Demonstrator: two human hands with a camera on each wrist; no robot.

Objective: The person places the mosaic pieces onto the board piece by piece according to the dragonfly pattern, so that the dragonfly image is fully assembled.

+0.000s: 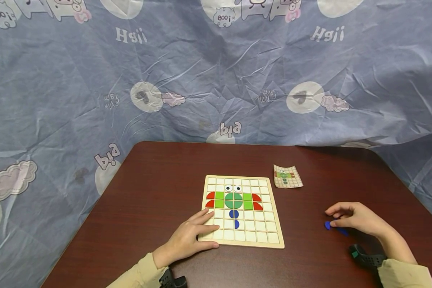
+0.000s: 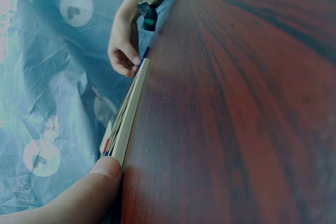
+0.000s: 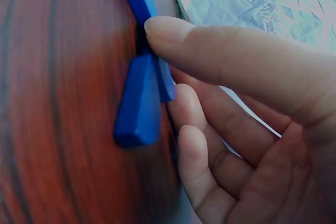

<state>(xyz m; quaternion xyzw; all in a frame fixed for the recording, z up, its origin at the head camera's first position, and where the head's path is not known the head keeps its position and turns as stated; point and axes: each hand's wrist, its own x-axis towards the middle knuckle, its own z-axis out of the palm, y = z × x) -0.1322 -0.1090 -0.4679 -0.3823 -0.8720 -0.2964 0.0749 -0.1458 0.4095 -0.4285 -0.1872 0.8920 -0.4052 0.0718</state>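
My left hand (image 1: 191, 238) rests on the near left corner of a wooden grid board (image 1: 250, 237), fingers spread over the squares. In the left wrist view its thumb (image 2: 107, 167) lies at the board's edge. On the board, red, green and blue pieces and two eye pieces form a winged figure. My right hand (image 1: 360, 220) is low over several loose blue pieces (image 3: 137, 103) on the table, right of the board. Its thumb tip (image 3: 163, 27) overlaps a blue piece (image 1: 327, 225), while the index fingertip stands apart from it. The other fingers are bent.
A small picture card (image 1: 289, 182) with a similar winged figure lies beyond the board's right side. The dark red-brown table (image 1: 165, 176) ends at a printed grey-blue cloth (image 1: 201, 72) hanging behind it. Both wrists carry black bands.
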